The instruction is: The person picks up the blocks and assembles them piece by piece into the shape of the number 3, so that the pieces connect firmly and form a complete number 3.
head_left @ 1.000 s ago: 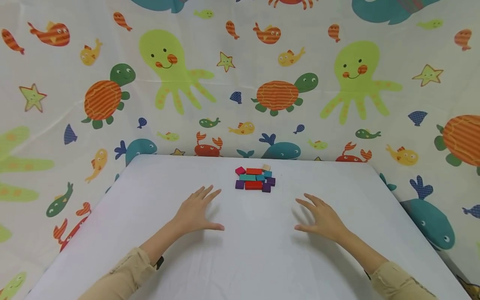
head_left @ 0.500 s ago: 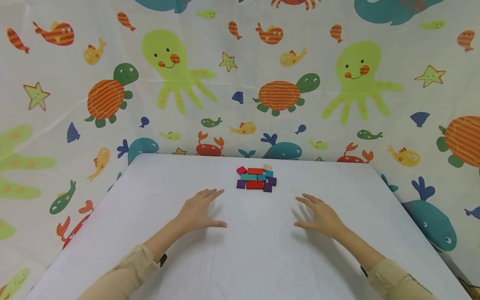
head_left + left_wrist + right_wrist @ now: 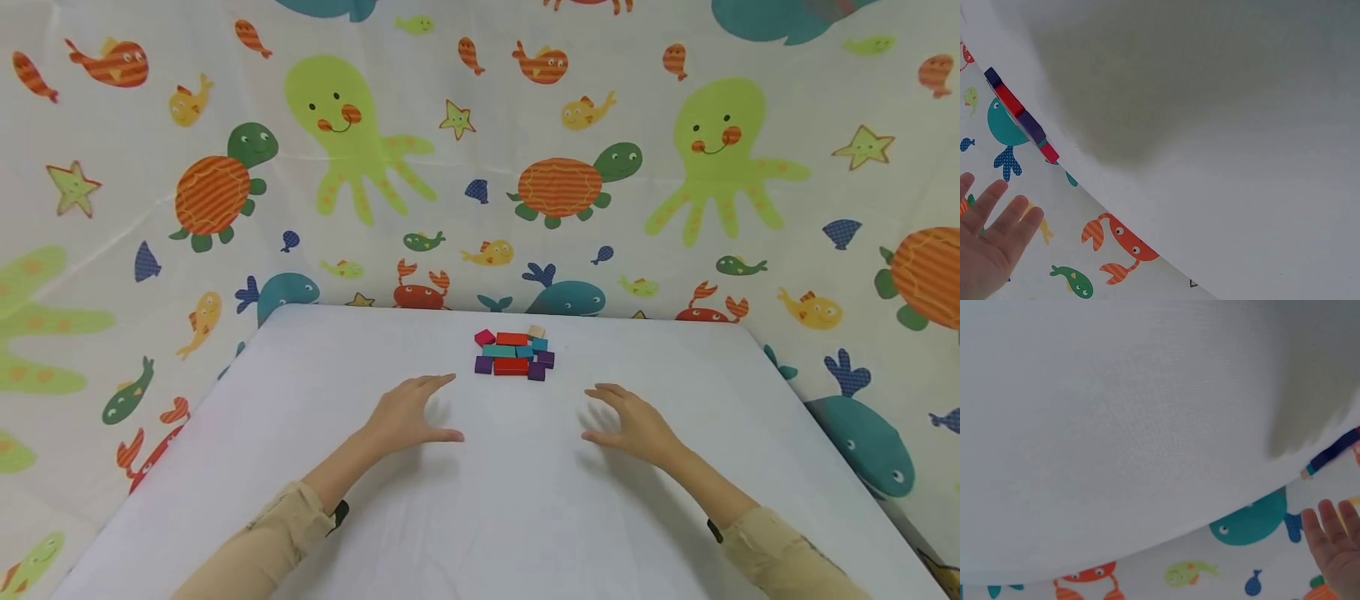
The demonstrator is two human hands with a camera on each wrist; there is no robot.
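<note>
My left hand (image 3: 405, 417) hovers over the white table, fingers extended and thumb apart, holding nothing. Opposite it, my right hand (image 3: 636, 427) is held the same way, palm facing the left one. Beyond both hands lies a flat cluster of coloured blocks: long red blocks (image 3: 511, 367), a long teal block (image 3: 498, 352), smaller blue blocks (image 3: 524, 352), purple cubes (image 3: 483, 365), a pink block (image 3: 484, 337) and a tan block (image 3: 536, 332). In the left wrist view the left fingers (image 3: 1013, 225) show spread; the right fingers (image 3: 1334, 528) look straight in the right wrist view.
The white tabletop (image 3: 517, 517) stretches beneath both arms to a back edge just behind the blocks. A cloth curtain (image 3: 465, 225) printed with sea animals hangs behind the table and along its sides.
The left hand has moved slightly right and its fingers have drawn closer together. The right hand has shifted a little to the left. The blocks stay in place.
</note>
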